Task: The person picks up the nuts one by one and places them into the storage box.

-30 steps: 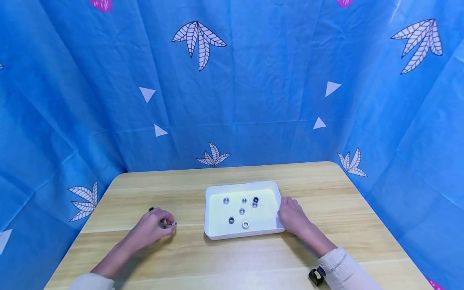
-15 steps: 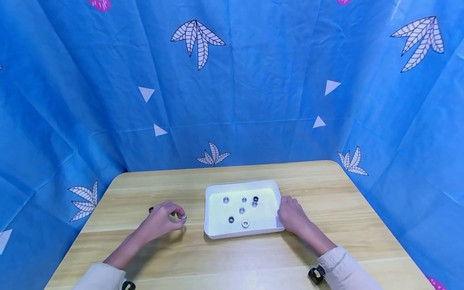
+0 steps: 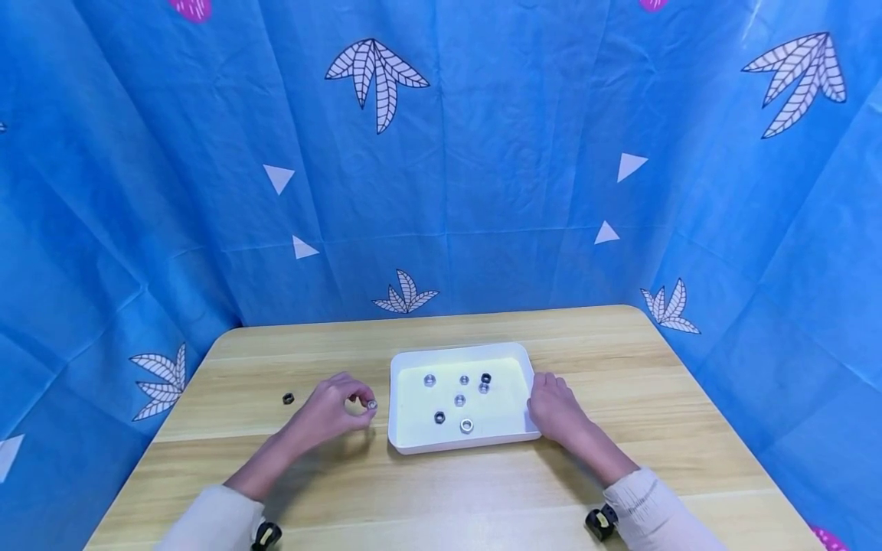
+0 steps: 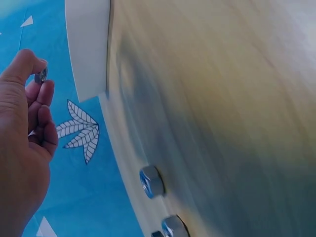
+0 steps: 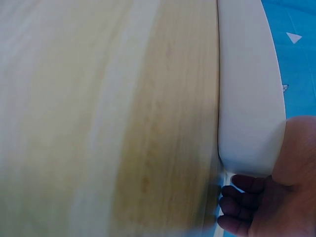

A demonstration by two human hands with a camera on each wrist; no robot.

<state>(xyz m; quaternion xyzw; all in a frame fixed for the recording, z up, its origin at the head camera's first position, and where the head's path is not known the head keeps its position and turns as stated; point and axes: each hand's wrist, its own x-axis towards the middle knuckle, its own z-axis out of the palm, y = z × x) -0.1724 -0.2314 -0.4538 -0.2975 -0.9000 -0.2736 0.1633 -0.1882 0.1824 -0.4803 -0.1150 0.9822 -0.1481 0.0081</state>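
Observation:
My left hand (image 3: 332, 409) pinches a small silver nut (image 3: 372, 405) between thumb and fingertip, above the table just left of the white tray (image 3: 455, 448). The left wrist view shows the same nut (image 4: 41, 76) side-on between the fingertips, with the other fingers curled. Several nuts lie spread inside the tray, among them a large silver nut (image 3: 466, 425) and a black nut (image 3: 439, 418). At the tray's right end, my right hand (image 3: 556, 409) holds the side wall. From the right wrist, the fingers (image 5: 239, 210) look curled by the tray's corner.
A dark nut (image 3: 288, 398) lies on the wooden table (image 3: 331, 344) behind my left hand. Two silver nuts, one standing apart (image 4: 151, 181), show in the left wrist view; the left arm hides them from the head view. A blue patterned curtain (image 3: 441, 153) surrounds the table.
My left hand has lifted the silver nut and carried it rightward toward the tray, uncovering the dark nut on the table. The right hand and the tray stay put.

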